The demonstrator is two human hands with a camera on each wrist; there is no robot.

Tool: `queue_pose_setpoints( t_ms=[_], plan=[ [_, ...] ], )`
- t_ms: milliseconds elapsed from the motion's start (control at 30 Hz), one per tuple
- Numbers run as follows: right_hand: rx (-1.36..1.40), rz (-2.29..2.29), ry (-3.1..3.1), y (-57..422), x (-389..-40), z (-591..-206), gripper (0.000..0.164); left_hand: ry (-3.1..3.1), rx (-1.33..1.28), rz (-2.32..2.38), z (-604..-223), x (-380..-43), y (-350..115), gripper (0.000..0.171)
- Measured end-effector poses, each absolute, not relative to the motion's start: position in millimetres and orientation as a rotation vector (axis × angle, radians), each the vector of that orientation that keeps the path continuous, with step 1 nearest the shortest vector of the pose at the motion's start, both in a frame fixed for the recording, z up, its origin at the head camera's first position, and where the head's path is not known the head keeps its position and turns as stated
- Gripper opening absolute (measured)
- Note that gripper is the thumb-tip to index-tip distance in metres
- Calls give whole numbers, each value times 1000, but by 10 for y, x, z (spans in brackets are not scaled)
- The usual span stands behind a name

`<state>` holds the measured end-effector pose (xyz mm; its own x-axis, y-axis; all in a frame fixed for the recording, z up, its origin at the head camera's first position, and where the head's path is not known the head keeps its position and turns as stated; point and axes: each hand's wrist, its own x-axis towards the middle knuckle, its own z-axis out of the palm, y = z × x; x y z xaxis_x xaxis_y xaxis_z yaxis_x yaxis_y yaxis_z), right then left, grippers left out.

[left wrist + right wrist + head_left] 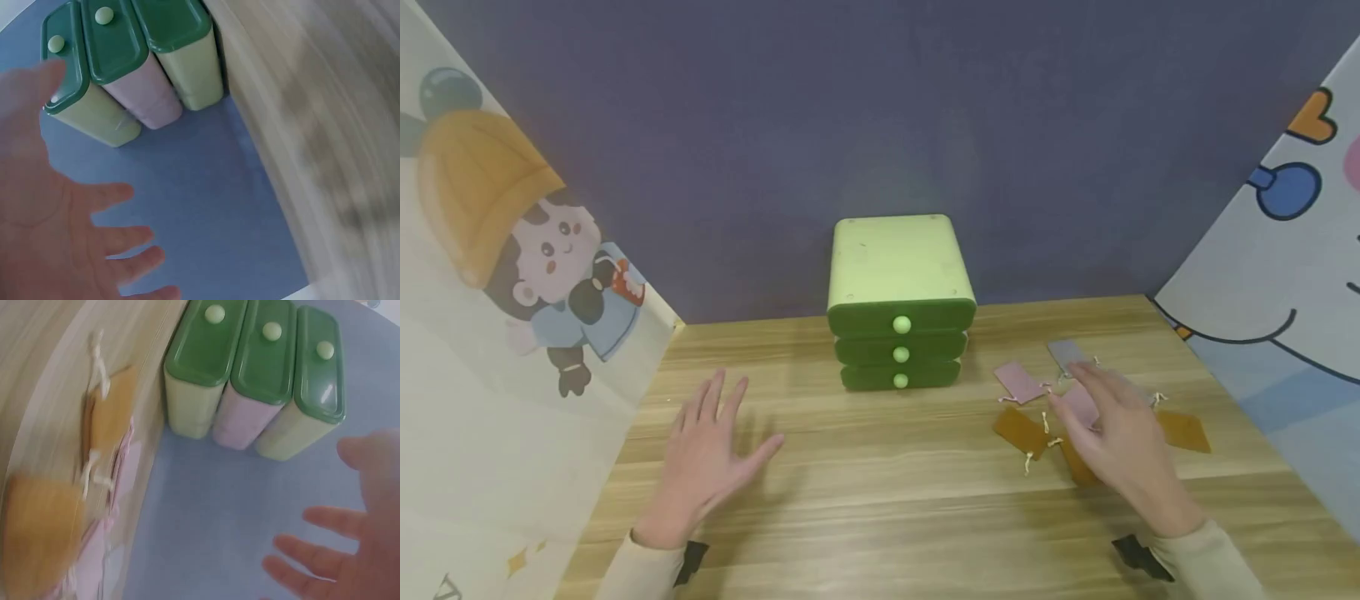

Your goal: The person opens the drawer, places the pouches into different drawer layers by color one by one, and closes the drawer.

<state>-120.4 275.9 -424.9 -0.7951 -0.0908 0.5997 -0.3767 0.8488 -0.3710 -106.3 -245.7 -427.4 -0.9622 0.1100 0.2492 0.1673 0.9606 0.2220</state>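
Observation:
My left hand [703, 454] hovers over the left part of the table with fingers spread, holding nothing; in the left wrist view its palm [44, 219] faces the camera. On the other side, my right hand [1123, 437] hangs above a group of small drawstring pouches, fingers extended and nothing gripped. Around and under it lie a pink pouch [1018, 382], a grey pouch [1064, 353], a second pink pouch [1081, 405] and several orange-brown ones, such as the brown pouch [1022, 432] and another brown pouch [1183, 431]. The right hand partly hides some of them.
A small green chest of drawers [901, 258] with three dark green fronts and round knobs stands at the back middle of the wooden table [880, 483]. Behind it rises a dark blue wall [895, 108]. Printed cartoon panels border the table left and right.

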Motion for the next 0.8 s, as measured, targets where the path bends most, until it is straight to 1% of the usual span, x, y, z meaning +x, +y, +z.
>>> queue_pose_setpoints(
  t_ms=[233,467,800],
  plan=[
    [377,740,-2346,2574,-1239,-4229,45,-2768,-226,-559,-4317,-1107,-2372,85],
    [441,860,-2299,2396,-1317,-4220,34,-2655,-163,-833,-4328,-1119,-2290,71],
    [513,846,-2264,2170,-1433,-4193,32,-2568,-168,-966,-4280,-1186,-2156,59]
  ],
)
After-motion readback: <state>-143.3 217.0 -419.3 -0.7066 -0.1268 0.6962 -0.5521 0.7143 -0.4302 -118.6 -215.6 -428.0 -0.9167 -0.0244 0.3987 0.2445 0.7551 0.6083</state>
